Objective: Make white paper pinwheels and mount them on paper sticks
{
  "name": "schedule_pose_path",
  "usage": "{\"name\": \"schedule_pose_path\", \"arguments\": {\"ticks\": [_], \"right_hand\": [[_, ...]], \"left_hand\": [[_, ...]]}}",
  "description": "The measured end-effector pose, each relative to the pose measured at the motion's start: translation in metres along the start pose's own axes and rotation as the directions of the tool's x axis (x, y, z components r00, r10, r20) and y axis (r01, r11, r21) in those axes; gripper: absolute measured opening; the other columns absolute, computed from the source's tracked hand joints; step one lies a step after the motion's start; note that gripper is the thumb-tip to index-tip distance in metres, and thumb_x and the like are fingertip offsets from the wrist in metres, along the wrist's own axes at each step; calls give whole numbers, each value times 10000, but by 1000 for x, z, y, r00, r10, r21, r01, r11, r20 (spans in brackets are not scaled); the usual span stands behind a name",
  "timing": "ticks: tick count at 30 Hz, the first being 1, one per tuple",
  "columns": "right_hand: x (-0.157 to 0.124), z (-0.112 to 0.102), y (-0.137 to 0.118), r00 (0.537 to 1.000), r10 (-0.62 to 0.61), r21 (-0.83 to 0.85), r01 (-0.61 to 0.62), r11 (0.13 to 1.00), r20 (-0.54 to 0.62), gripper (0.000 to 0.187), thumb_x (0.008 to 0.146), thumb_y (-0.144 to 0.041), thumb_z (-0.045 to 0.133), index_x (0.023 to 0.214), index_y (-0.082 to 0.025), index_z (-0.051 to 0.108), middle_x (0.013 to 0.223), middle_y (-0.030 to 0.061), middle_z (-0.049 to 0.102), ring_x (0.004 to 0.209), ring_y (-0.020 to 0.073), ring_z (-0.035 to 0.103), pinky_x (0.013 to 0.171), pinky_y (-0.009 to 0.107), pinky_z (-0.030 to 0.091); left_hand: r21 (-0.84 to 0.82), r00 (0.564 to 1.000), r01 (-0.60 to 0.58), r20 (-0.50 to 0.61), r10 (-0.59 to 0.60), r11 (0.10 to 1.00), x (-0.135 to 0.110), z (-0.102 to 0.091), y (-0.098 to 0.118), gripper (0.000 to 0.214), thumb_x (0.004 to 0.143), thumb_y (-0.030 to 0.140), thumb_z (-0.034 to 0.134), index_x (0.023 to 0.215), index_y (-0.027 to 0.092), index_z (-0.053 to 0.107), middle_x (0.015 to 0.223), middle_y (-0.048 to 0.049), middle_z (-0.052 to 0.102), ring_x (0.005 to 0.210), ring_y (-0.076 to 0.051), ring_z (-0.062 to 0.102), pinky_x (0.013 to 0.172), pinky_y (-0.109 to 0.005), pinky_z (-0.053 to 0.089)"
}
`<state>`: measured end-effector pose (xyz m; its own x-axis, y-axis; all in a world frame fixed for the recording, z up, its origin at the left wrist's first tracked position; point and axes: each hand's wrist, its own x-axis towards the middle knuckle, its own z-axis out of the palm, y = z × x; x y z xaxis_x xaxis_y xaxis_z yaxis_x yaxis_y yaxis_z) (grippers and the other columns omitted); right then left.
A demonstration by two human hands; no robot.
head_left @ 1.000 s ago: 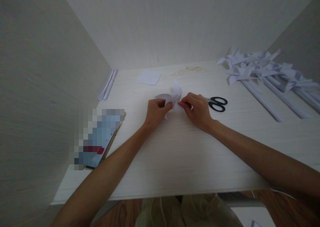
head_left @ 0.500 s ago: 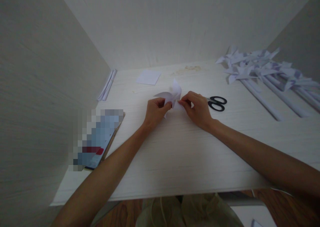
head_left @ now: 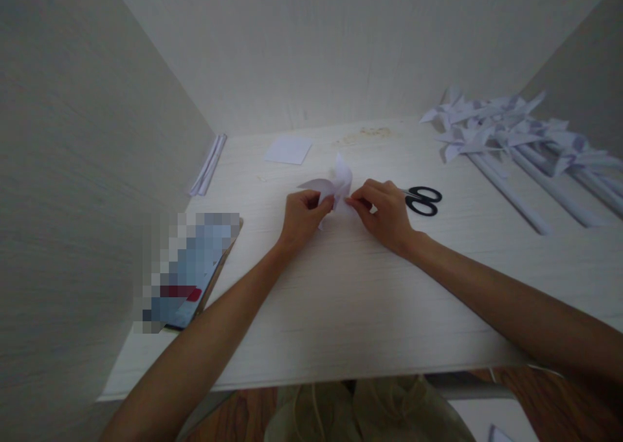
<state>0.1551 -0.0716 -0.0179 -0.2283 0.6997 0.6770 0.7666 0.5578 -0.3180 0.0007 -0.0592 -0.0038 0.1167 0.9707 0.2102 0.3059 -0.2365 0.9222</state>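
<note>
A white paper pinwheel with curved blades is between my hands, just above the table. My left hand is closed on its left side, thumb and fingers pressed at the middle. With thumb and forefinger pinched together, my right hand is at the pinwheel's right blade; the fingertips hide what exactly they grip. Just right of that hand lies a pair of scissors with black handles, its blades mostly hidden behind the hand.
On the white table, a square of paper lies at the back. Rolled paper sticks rest by the left wall, a phone nearer me. Several finished pinwheels on paper sticks are heaped at the right.
Almost nothing differs. My right hand and the pinwheel have shifted only slightly; both hands keep the same pinching pose.
</note>
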Motion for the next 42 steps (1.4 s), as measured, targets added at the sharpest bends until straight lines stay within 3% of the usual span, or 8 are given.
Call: {"name": "schedule_pose_path", "arguments": {"ticks": [9, 24, 29, 36, 42], "right_hand": [[-2, 0, 2, 994, -98, -94, 102, 990, 44, 209, 815, -222, 446, 632, -186, 540, 609, 9, 547, 586, 134, 461, 608, 286, 264], [-1, 1, 0, 996, -64, 24, 62, 998, 56, 185, 814, -202, 437, 670, -172, 549, 661, 39, 537, 632, 146, 464, 604, 266, 349], [-1, 2, 0, 999, 2, 63, -5, 998, 51, 196, 816, -233, 450, 654, -161, 533, 621, 20, 500, 574, 124, 434, 554, 250, 342], [-1, 2, 2, 1000, -6, 173, 4, 985, 15, 150, 795, -195, 479, 658, -173, 536, 670, 14, 520, 619, 113, 465, 563, 229, 357], [1, 2, 2, 997, 41, 118, -48, 992, 63, 199, 793, -252, 500, 614, -168, 525, 603, 0, 514, 555, 105, 437, 542, 236, 337]], "left_hand": [[45, 1000, -13, -16, 14, 999, 0, 1, -2, 257, 668, 250, 534, 446, 129, 490, 428, 49, 402, 421, -48, 334, 388, -178, 233], [141, 996, -84, -21, 88, 986, -1, 2, 0, 361, 666, 239, 537, 379, 156, 335, 417, 63, 245, 407, -45, 217, 384, -208, 171], [130, 995, -91, -16, 94, 987, -3, 1, 2, 353, 669, 237, 545, 380, 152, 363, 406, 62, 277, 403, -43, 230, 380, -203, 179], [98, 996, -88, 23, 86, 991, -2, 1, 2, 376, 679, 255, 542, 385, 154, 331, 421, 60, 257, 410, -42, 219, 382, -199, 186], [73, 998, -61, 18, 60, 995, -2, 0, 2, 327, 668, 244, 550, 390, 147, 408, 410, 61, 287, 412, -43, 234, 375, -191, 188]]}}
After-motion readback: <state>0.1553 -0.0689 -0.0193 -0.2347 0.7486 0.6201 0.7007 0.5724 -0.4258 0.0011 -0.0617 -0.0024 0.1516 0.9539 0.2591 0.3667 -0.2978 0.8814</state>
